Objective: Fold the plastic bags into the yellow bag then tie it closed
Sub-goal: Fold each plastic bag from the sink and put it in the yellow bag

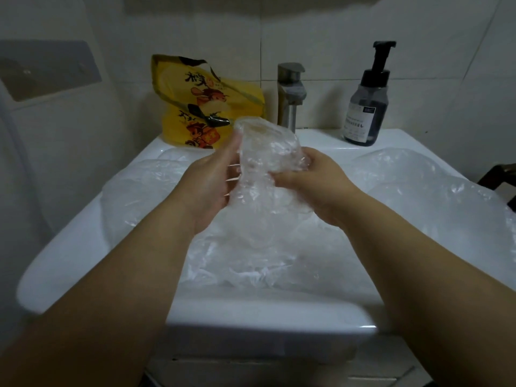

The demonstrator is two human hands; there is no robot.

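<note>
Though film blurs fingertips, left hand (206, 185) and right hand (314, 187) both clutch crumpled clear bag (268, 160), fingers curled round it. Yellow bag (201, 107) upright beyond grip, leftward, on sink (81, 247) ledge. Loose clear bags (418, 191) beneath grip, edges indistinct.

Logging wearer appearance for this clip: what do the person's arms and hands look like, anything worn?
The left forearm and right forearm are bare to the frame edge, with no sleeves in view. The left hand and right hand are ungloved; no watch, bracelet or ring shows on the visible sides.
</note>
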